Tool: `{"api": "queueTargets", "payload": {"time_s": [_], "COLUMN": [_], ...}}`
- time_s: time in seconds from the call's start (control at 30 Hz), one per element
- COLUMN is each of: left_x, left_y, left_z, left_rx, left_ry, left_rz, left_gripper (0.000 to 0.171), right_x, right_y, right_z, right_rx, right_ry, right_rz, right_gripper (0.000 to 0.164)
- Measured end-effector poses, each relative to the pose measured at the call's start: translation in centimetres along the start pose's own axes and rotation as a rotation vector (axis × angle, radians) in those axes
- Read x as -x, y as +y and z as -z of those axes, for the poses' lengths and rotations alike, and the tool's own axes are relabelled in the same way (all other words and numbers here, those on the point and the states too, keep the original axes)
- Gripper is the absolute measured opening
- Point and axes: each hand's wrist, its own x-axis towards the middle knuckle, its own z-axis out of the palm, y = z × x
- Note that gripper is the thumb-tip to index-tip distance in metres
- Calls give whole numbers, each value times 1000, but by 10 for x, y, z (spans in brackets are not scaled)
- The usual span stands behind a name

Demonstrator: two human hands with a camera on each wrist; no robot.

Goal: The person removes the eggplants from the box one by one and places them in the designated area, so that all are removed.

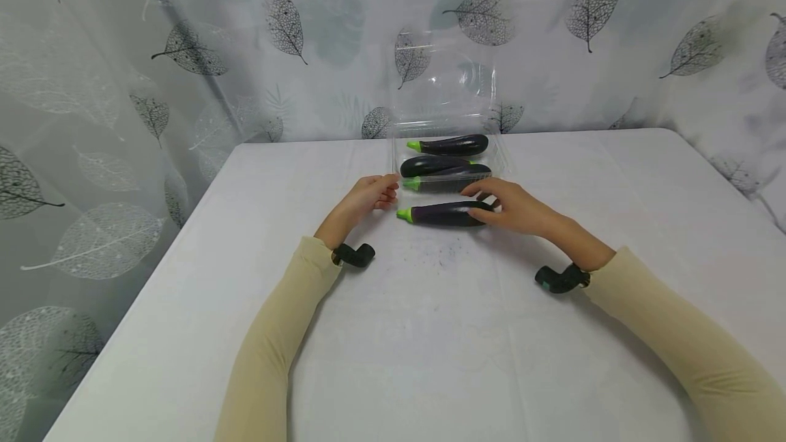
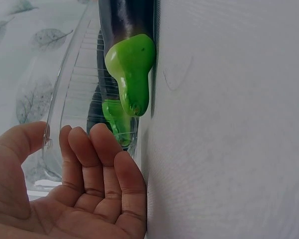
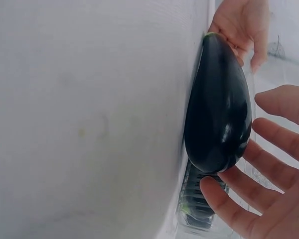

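Note:
A dark purple eggplant (image 1: 451, 214) with a green cap lies crosswise on the table, just in front of a clear plastic clamshell box (image 1: 500, 155). Spread around its rounded right end is my right hand (image 1: 512, 207); in the right wrist view the fingers (image 3: 276, 167) lie along its side without wrapping round it. My left hand (image 1: 366, 198) is at the box's front left corner, thumb tip right at the rim and fingers loosely bent. Inside the box are three more eggplants: a rear one (image 1: 457, 145), a middle one (image 1: 424, 166) and a front one (image 1: 451, 180), partly behind the clear wall.
The box's transparent lid (image 1: 445, 80) stands upright at the back, against a leaf-patterned curtain (image 1: 331, 26). A white cloth covers the table (image 1: 430, 346). Both wrists carry a black camera mount, the left mount (image 1: 355, 255) and the right mount (image 1: 560, 280).

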Motion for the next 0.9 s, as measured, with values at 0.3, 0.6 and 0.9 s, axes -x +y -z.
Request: {"api": "queueTargets", "payload": {"time_s": [0.3,0.6,0.9], "left_x": [0,-1,1], "left_y": [0,1,2], "left_z": [0,1,1], "left_rx": [6,13,10], "left_ry": [-5,-1,-6], "left_rz": [4,12,6], "left_gripper": [37,36,39], "right_x": [0,-2,-4], "right_y": [-2,1,2], "right_z": [4,4,5], "right_rx": [6,20,33], "right_ry": [77,164,255], "right_rz": [33,50,41], "right_gripper": [27,25,22]}}
